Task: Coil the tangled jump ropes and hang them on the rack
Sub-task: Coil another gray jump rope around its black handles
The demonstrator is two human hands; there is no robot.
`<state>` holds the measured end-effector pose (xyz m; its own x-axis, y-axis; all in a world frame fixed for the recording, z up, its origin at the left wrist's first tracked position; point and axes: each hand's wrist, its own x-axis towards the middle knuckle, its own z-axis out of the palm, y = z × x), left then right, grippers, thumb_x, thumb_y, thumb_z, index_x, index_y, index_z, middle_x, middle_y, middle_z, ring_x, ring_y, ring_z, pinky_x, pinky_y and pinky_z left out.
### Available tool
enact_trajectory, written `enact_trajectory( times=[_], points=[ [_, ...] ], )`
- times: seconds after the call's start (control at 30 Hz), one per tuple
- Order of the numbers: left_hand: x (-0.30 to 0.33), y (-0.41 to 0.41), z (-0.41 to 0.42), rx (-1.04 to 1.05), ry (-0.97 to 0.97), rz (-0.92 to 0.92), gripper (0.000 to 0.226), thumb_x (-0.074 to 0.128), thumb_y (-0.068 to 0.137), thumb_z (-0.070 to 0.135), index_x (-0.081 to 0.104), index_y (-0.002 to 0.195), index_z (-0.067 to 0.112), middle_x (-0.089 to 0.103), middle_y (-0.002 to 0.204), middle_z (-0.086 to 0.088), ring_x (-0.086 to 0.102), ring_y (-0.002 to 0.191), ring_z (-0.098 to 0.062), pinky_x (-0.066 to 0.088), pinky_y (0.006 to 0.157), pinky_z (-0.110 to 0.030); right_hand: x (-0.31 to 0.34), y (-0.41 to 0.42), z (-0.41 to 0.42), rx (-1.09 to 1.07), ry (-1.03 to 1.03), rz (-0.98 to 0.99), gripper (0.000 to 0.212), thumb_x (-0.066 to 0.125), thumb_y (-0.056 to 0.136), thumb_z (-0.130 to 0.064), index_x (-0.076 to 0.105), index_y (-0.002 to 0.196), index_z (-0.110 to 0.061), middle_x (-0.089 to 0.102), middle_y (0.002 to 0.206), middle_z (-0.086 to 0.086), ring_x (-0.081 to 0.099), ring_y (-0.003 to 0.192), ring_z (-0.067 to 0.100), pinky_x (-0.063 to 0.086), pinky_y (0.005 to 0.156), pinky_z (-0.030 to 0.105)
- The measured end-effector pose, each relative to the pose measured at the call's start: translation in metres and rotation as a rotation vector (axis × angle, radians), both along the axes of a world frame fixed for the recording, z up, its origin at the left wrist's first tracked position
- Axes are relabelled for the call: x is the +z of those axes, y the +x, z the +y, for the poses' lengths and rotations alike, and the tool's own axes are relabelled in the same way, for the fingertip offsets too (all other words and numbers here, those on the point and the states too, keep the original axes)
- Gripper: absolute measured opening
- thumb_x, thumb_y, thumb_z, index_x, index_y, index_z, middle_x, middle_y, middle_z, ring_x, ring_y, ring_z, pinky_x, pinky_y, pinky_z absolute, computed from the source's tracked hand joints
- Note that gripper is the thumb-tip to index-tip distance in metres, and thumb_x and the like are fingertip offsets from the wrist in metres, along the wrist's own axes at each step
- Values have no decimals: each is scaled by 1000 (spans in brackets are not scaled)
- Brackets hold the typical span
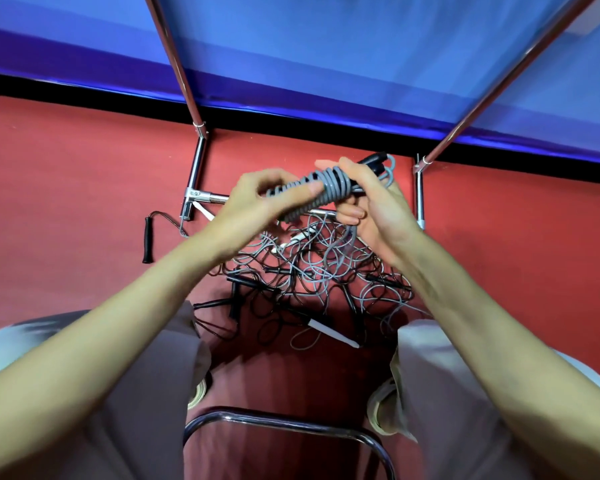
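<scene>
A grey jump rope (321, 188) is wound in tight turns around its black handles and held above the floor. My left hand (257, 202) grips the lower left end of this bundle, thumb along the coils. My right hand (371, 199) grips the upper right end, where the black handle tips and grey loops stick out. A loose grey strand hangs from the bundle down to the tangled pile of grey and black ropes (319, 275) on the red floor between my knees. The chrome rack (198, 161) stands just behind the pile.
A black handle (148, 242) lies apart at the left of the rack foot. A white handle (333, 334) lies at the pile's near edge. A blue wall (326, 46) rises behind the rack. The chrome chair frame (284, 424) curves below between my legs.
</scene>
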<state>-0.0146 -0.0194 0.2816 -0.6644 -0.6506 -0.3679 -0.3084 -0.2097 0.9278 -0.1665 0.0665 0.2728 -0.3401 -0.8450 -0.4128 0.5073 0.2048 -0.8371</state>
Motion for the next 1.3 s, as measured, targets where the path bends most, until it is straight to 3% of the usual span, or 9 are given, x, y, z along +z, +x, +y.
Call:
enact_trajectory(
  times=[0.07,0.17,0.3,0.5,0.63,0.77,0.9,1.17,1.3],
  points=[
    [5,5,-5,-114,477,19,52,63,79,49,67,104,4,70,90,-17,68,58,-25,54,43,-25,3,1,0,45,-63,-3,27,53,96,-21,68,109,-2,52,79,2,23,48,4,19,44,18],
    [8,13,-7,-254,761,177,49,75,70,39,67,96,-1,67,79,-16,56,42,-16,43,33,-17,5,1,2,125,-110,50,32,54,92,-26,68,111,-4,50,82,8,24,49,5,17,45,19],
    [6,13,-3,-225,543,224,21,68,82,12,57,98,3,58,70,-6,42,39,-8,21,35,-15,9,-3,2,146,-61,168,33,61,90,-25,67,106,3,46,67,3,32,47,7,22,42,20],
    [0,10,1,-175,169,115,19,73,77,16,61,89,7,58,72,-9,46,45,-12,35,41,-18,0,-4,5,174,39,47,19,69,79,-30,60,71,-16,41,54,-3,27,38,4,23,36,16],
    [1,13,-4,-261,263,155,20,73,77,17,63,89,5,53,75,-17,48,51,-16,38,42,-20,1,-9,5,287,-104,9,11,74,76,-24,69,79,-15,32,53,-8,22,40,1,17,38,16],
    [16,10,-8,-334,551,95,39,55,85,46,72,93,11,65,74,-14,56,54,-22,46,41,-21,3,-11,5,415,-112,207,38,78,73,-20,64,96,7,37,58,3,27,41,3,22,39,15],
    [8,5,2,-300,399,-91,61,47,82,67,66,71,11,60,62,-7,50,48,-21,41,41,-22,-2,-4,5,456,-95,380,24,76,77,-13,55,67,-5,41,48,-2,32,39,6,26,39,17],
    [-1,-1,8,5,272,-123,60,50,68,71,67,65,13,60,65,-15,47,44,-22,36,44,-24,7,1,-2,352,-46,378,10,72,79,-16,64,75,-11,46,57,5,33,42,6,26,40,17],
    [-2,-1,3,18,315,-37,56,42,86,63,63,68,15,55,57,-8,43,41,-21,36,38,-19,14,-9,3,488,18,565,31,58,92,-27,61,64,-15,51,51,-9,41,43,6,31,44,15]
  ],
)
